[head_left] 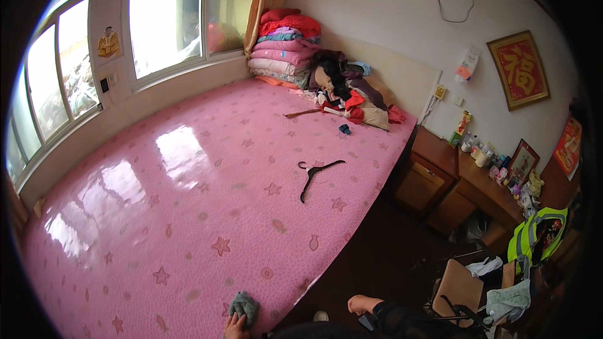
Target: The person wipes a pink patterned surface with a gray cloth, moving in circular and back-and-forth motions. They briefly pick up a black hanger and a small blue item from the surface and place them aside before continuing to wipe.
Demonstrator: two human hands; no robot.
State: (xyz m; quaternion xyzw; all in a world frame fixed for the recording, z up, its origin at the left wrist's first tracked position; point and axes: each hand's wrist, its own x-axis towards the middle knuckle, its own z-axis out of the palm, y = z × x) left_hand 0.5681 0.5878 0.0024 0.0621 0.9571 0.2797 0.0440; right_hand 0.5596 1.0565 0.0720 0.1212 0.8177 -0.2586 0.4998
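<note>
- The grey-green cloth sits at six o'clock in your view, bunched on the near edge of the pink platform, and it is the thing your left hand touches.
- The pink star-patterned platform is the biggest thing before you; it fills the view from nine o'clock through the centre, its glossy cover catching bright window glare.
- The windows run from ten to twelve o'clock along the far and left walls.
- The stack of folded quilts, red on top and pink and pale below, stands at twelve o'clock in the far corner of the platform.
- The heap of loose clothes lies just right of the quilts, at about one o'clock.
- The wooden desk stands at three o'clock beside the platform, with small bottles along its top.
- The chair at five o'clock has cloth draped near it.
- The black clothes hanger lies flat near the centre, well apart from the cloth.
- Your left hand, at six o'clock, rests its fingertips on the cloth's near edge; only part of it shows, so you cannot tell how far it is curled or whether it grips.
- Your right hand, at five o'clock, hangs off the platform with fingers loosely curled, holding nothing that shows.
</note>
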